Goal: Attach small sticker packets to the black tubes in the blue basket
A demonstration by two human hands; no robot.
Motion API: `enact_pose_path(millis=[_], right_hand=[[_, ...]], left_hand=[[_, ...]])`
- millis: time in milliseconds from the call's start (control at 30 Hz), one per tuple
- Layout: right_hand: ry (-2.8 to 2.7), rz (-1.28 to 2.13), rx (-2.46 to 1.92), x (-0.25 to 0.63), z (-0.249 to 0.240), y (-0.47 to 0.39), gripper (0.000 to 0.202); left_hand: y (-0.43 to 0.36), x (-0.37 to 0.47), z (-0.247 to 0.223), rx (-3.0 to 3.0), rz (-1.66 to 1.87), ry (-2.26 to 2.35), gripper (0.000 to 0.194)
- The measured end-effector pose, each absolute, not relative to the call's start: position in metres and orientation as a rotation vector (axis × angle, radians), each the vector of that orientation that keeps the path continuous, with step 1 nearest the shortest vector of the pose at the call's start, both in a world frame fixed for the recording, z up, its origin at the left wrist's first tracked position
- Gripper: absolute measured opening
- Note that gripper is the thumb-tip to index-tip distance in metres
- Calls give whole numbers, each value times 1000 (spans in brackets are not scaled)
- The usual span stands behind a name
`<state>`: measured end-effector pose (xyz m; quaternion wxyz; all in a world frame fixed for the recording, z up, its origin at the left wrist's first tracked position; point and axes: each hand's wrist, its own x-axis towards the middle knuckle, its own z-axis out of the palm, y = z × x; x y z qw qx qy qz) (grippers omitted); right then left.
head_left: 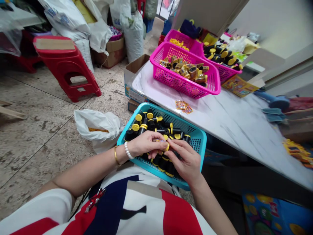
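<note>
Red plastic stool [67, 70]: standing at my far left.
Open white sack [112, 125]: on the floor, between stool and basket.
Turquoise rectangular plastic basket [202, 148]: holds black cylinders with yellow caps [142, 130].
Left hand [148, 143]: my grip is clamped on a small yellow piece [167, 147] above that basket.
Right hand [187, 159]: fingertips at the piece; I can't tell whether they pinch.
White marbled desk [227, 114]: carries a pink plastic basket [176, 84].

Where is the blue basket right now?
The blue basket is near the middle of the head view, beneath the left hand and right hand, right of the open white bag.
</note>
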<state>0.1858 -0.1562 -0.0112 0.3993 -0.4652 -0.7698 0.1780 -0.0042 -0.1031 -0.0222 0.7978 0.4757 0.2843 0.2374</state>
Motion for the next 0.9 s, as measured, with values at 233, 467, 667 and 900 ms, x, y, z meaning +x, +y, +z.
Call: enact_pose_path(millis=[233, 467, 667, 900], right_hand=[[-1460, 1135, -1201, 188, -15, -152, 28], [-1278, 1105, -1115, 182, -22, -154, 9], [-1347, 1100, -1129, 180, -18, -157, 16], [-1300, 1038, -1194, 182, -22, -158, 14]], left_hand=[[-101, -3, -22, 905, 566, 591, 42], [-104, -1, -24, 845, 498, 573, 43], [-107, 0, -25, 768, 495, 538, 43], [-111, 6, -26, 730, 556, 573, 45]])
